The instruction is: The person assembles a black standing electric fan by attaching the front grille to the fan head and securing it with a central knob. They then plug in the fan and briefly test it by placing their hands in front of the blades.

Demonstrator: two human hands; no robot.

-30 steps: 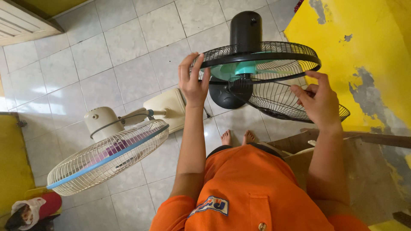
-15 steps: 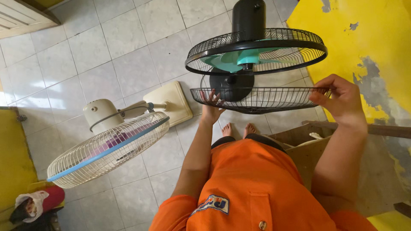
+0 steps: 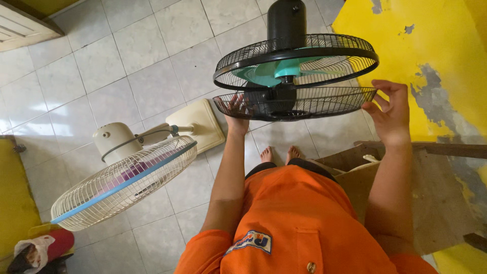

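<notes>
since half a second ago your hands have carried the black front grille further off the black fan; a second ago your left hand sat up on the top rim, now it's down at the loose grille's left edge.

left hand: behind the wire mesh at the grille's left rim, fingers spread and seen through the bars. looks like it grips the rim, but how far the fingers curl you can't tell from here.

right hand: at the grille's right rim, fingers half curled, thumb and forefinger pinching the edge, other fingers loose above.

grille location: just below the fan's rear guard, apart from it, teal blades exposed between the two. it lies as a flat disc, wide axis running left to right between your hands, face roughly parallel to the rear guard. both hands equally near, one on each end of that axis.

around: cream fan with blue rim band lying tilted on the tiled floor, its base near your left wrist. your bare feet below the grille. wooden board by your right arm, yellow wall beyond.
</notes>
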